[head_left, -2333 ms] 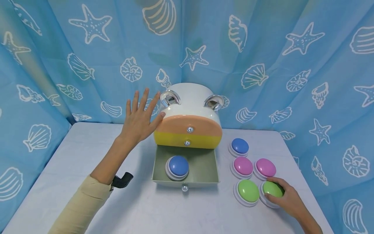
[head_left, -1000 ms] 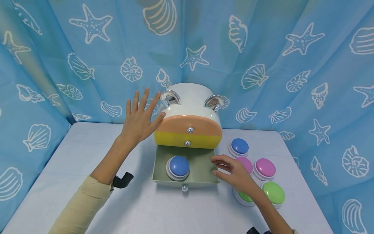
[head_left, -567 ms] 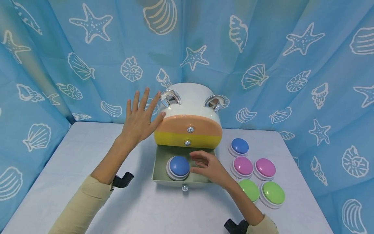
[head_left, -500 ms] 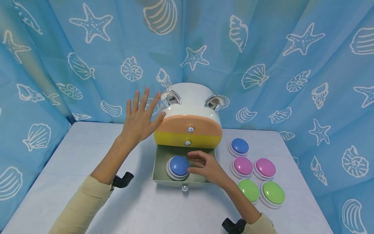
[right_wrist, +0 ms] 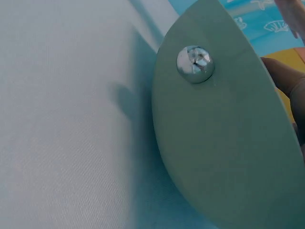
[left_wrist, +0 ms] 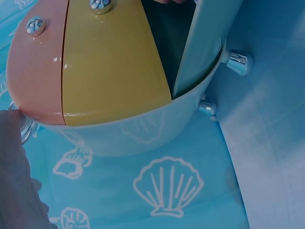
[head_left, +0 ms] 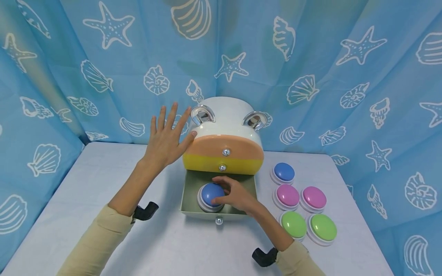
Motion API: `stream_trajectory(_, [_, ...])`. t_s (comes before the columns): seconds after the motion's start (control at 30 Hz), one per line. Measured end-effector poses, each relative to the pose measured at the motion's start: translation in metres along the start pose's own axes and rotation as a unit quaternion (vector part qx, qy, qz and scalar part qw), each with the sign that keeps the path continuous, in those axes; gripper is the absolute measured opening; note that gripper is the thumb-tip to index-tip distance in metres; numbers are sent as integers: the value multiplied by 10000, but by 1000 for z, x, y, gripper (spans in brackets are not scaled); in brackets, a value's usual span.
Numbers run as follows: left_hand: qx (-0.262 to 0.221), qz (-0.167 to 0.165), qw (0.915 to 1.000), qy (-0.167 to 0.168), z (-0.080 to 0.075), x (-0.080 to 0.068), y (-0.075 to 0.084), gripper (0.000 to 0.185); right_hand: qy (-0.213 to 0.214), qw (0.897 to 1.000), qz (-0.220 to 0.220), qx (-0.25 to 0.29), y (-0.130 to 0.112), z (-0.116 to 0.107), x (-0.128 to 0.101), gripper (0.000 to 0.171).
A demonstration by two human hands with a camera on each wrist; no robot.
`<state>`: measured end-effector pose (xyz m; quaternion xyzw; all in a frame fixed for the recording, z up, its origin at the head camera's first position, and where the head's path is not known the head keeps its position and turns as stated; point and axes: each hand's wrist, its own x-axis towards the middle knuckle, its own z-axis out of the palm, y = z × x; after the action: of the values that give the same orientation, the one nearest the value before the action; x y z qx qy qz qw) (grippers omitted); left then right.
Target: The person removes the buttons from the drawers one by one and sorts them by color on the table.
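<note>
A small rounded cabinet (head_left: 228, 128) with an orange drawer front, a yellow one and two chrome ear-like handles stands at the back. Its lowest, green drawer (head_left: 200, 216) is pulled out. In that drawer sits a round push button (head_left: 208, 191) with a blue dome and white base. My right hand (head_left: 239, 196) reaches in from the right, its thumb and curled fingers round the dome's right side. The green drawer front (right_wrist: 214, 119) hides the button in the right wrist view. My left hand (head_left: 164, 143) is spread, the thumb right at the cabinet's left side.
Right of the drawer on the white tablecloth stand another blue button (head_left: 284, 171), two pink buttons (head_left: 288, 195) and two green buttons (head_left: 293, 224). A blue curtain (head_left: 138, 57) with shells and starfish hangs close behind the cabinet and along both sides.
My right hand has come left from the right-hand green button, over the drawer's edge, and its fingers now curve round the blue button inside. The left hand has stayed at the cabinet.
</note>
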<state>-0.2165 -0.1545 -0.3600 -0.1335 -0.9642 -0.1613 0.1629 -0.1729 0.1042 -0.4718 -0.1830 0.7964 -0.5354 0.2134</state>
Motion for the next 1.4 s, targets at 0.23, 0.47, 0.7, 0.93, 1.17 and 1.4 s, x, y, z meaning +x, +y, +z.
stream_trajectory(0.23, [40, -4, 10000, -19, 0, 0, 1, 71, -339, 9976, 129, -586, 2, 1, 5, 75])
stream_trajectory(0.47, [23, 12, 10000, 23, 0, 0, 1, 71, -359, 9902, -115, -1348, 1, 1, 5, 72])
stream_trajectory(0.7, [28, 10, 10000, 36, -1, -1, 1, 71, -99, 9852, -438, -1655, 0, -2, 0, 70])
stream_trajectory(0.93, [34, -20, 10000, 25, -2, -2, 1, 71, 152, 9865, -445, -1567, -6, -13, -15, 71])
stream_trajectory(1.17, [63, -48, 10000, 16, -1, -1, 1, 71, 360, 9869, -582, -1461, -16, -32, -34, 70])
stream_trajectory(1.4, [118, -30, 9999, 66, -1, 0, 3, 71, 513, 9858, -501, -1519, -31, -56, -56, 72])
